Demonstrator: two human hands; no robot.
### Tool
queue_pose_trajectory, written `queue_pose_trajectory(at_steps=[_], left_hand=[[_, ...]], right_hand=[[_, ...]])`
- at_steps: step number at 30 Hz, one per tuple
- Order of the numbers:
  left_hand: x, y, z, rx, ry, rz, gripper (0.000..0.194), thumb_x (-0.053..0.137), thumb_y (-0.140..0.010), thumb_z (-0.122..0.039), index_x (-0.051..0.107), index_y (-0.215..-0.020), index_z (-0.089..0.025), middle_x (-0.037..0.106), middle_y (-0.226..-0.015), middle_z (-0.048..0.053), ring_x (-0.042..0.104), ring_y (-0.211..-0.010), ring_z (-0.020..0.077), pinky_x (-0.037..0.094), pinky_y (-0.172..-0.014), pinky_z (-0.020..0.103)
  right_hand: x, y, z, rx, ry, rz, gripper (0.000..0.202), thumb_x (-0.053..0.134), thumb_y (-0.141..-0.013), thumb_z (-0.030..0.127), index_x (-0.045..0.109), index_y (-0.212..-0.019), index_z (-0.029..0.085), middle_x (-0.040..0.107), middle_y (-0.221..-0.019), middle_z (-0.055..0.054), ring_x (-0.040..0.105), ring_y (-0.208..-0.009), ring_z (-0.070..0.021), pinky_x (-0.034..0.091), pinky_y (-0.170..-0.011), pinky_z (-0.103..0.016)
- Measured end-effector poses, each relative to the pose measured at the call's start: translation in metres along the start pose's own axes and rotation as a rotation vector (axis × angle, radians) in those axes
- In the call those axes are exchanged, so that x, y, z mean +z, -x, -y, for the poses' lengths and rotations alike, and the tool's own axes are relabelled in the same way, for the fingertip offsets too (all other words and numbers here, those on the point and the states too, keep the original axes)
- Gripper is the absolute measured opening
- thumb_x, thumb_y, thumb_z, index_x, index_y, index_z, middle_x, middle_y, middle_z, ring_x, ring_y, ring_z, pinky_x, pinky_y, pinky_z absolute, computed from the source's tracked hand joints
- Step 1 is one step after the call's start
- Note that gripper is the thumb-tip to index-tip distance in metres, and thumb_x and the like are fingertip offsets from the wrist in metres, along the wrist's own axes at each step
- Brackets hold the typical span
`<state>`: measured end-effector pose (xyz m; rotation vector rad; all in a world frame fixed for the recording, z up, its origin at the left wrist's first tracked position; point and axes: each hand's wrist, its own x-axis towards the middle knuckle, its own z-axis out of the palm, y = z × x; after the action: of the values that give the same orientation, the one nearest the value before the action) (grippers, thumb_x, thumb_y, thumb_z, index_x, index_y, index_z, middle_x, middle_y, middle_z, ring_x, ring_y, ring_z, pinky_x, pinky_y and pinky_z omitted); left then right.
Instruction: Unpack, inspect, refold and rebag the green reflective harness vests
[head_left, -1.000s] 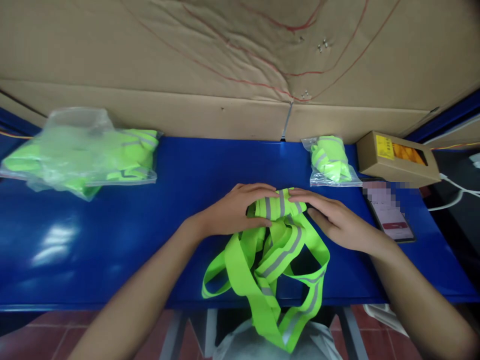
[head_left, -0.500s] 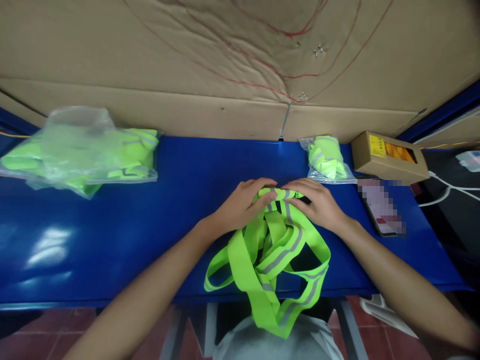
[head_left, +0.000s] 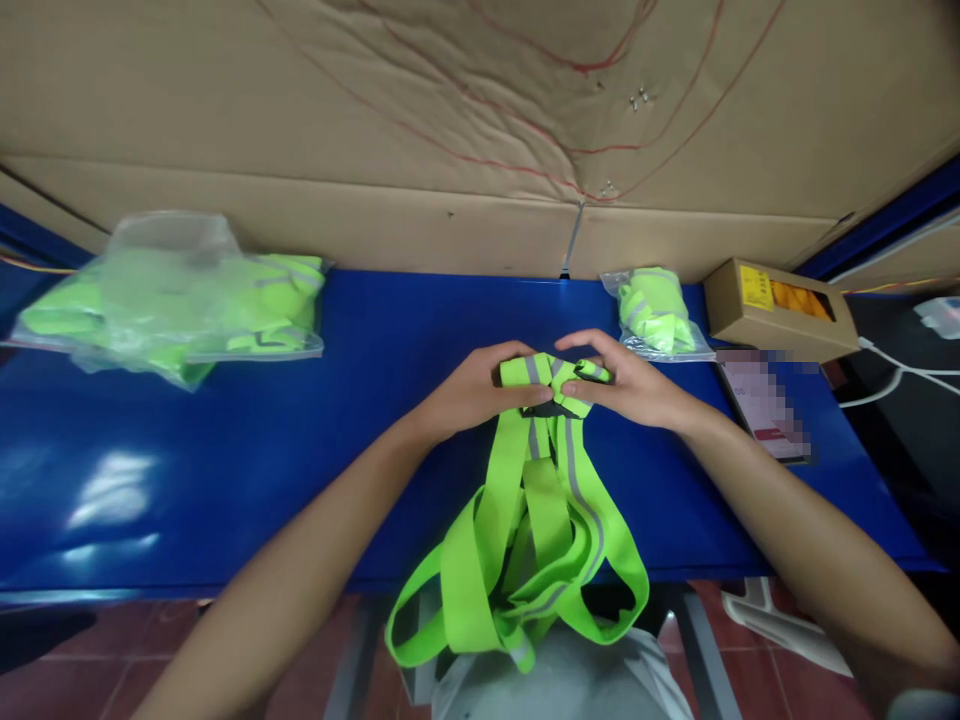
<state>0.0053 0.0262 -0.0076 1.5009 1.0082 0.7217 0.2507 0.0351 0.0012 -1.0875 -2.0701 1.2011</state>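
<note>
A neon-green strap bundle with grey stripes point(head_left: 469, 560) hangs from my hands over the front edge of the blue table point(head_left: 247, 450). My left hand point(head_left: 480, 392) pinches the folded top of the straps from the left, thumb in front. From the right, my right hand point(head_left: 619, 380) presses its thumb on the same folded part, its index finger raised at the back. A dark patch shows just under my thumbs. The loose loops spread out below, above a pale cloth on my lap.
Clear bags of green straps lie at the back left point(head_left: 172, 310) and back right point(head_left: 656, 310). Right of them are a cardboard box point(head_left: 780, 310), a phone point(head_left: 765, 405) and white cables. A cardboard-covered panel point(head_left: 300, 210) stands behind.
My hands have lifted and turned the folded top of the straps, so a dark patch shows beneath it. The loops below hang longer and have shifted left. The view has moved slightly.
</note>
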Motion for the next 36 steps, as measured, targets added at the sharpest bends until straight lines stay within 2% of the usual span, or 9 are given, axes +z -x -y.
queue_pose_trajectory(at_steps=[5,8,12,16,20,24,28,32,36], left_hand=[[-0.010,0.001,-0.002,0.058,-0.276,0.033,0.057,0.085,-0.074,-0.052,0.068,-0.118,-0.020,0.073,-0.107,0.004,0.068,-0.098,0.0241,0.051,-0.086,0.035],[-0.014,0.002,-0.001,0.168,-0.450,-0.010,0.060,0.083,-0.077,-0.056,0.065,-0.123,-0.023,0.071,-0.124,0.006,0.066,-0.115,0.0279,0.049,-0.100,0.039],[-0.013,0.005,0.001,0.223,-0.625,-0.008,0.076,0.079,-0.078,-0.065,0.056,-0.139,-0.027,0.065,-0.137,0.008,0.063,-0.123,0.0312,0.049,-0.102,0.042],[-0.004,0.011,-0.002,0.372,-1.033,0.019,0.092,0.077,-0.081,-0.065,0.040,-0.156,-0.026,0.053,-0.151,0.017,0.056,-0.131,0.0385,0.043,-0.106,0.049],[0.003,0.016,-0.007,0.444,-1.238,0.005,0.083,0.068,-0.092,-0.055,0.037,-0.160,-0.020,0.049,-0.154,0.022,0.056,-0.128,0.0419,0.042,-0.101,0.050],[0.002,0.015,-0.007,0.441,-1.197,-0.046,0.067,0.059,-0.101,-0.041,0.038,-0.159,-0.016,0.056,-0.150,0.023,0.059,-0.128,0.0396,0.045,-0.101,0.049],[-0.004,0.011,0.000,0.446,-0.989,-0.065,0.066,0.055,-0.103,-0.047,0.037,-0.159,-0.017,0.060,-0.145,0.020,0.060,-0.130,0.0357,0.046,-0.107,0.049],[-0.012,0.007,-0.001,0.436,-0.714,-0.009,0.066,0.060,-0.100,-0.051,0.045,-0.155,-0.019,0.059,-0.148,0.017,0.058,-0.135,0.0309,0.044,-0.113,0.043],[-0.018,0.006,-0.006,0.440,-0.547,-0.002,0.048,0.065,-0.098,-0.045,0.061,-0.139,-0.020,0.069,-0.136,0.010,0.065,-0.126,0.0254,0.047,-0.110,0.037]], right_hand=[[-0.001,-0.028,-0.006,0.005,-0.001,0.164,0.063,0.076,-0.085,0.048,0.054,-0.141,0.027,0.059,-0.145,-0.007,0.058,-0.129,-0.0275,0.048,-0.108,-0.046],[0.003,-0.044,-0.007,0.003,-0.049,0.222,0.066,0.077,-0.084,0.045,0.053,-0.142,0.025,0.064,-0.136,-0.008,0.064,-0.116,-0.0256,0.054,-0.097,-0.042],[0.008,-0.056,-0.004,0.000,-0.104,0.220,0.063,0.078,-0.082,0.041,0.056,-0.138,0.024,0.065,-0.133,-0.007,0.064,-0.111,-0.0234,0.057,-0.088,-0.036],[0.007,-0.059,-0.003,0.105,-0.166,0.267,0.068,0.078,-0.079,0.031,0.053,-0.141,0.022,0.071,-0.111,-0.003,0.065,-0.087,-0.0166,0.055,-0.068,-0.027],[0.006,-0.060,-0.003,0.197,-0.237,0.266,0.060,0.075,-0.077,0.023,0.059,-0.135,0.023,0.069,-0.100,-0.001,0.061,-0.074,-0.0134,0.048,-0.052,-0.022],[0.012,-0.060,-0.002,0.275,-0.377,0.212,0.043,0.077,-0.082,0.031,0.066,-0.124,0.025,0.071,-0.100,-0.002,0.064,-0.077,-0.0140,0.048,-0.053,-0.021],[0.018,-0.059,-0.002,0.306,-0.451,0.129,0.035,0.076,-0.088,0.034,0.069,-0.121,0.028,0.074,-0.116,-0.002,0.069,-0.097,-0.0164,0.057,-0.072,-0.023],[0.013,-0.056,-0.004,0.289,-0.648,0.200,0.037,0.077,-0.087,0.031,0.070,-0.124,0.028,0.074,-0.126,-0.002,0.067,-0.118,-0.0219,0.059,-0.093,-0.031],[0.004,-0.048,-0.005,0.266,-0.830,0.299,0.048,0.068,-0.095,0.048,0.063,-0.137,0.027,0.068,-0.140,-0.005,0.064,-0.128,-0.0258,0.057,-0.104,-0.043]])
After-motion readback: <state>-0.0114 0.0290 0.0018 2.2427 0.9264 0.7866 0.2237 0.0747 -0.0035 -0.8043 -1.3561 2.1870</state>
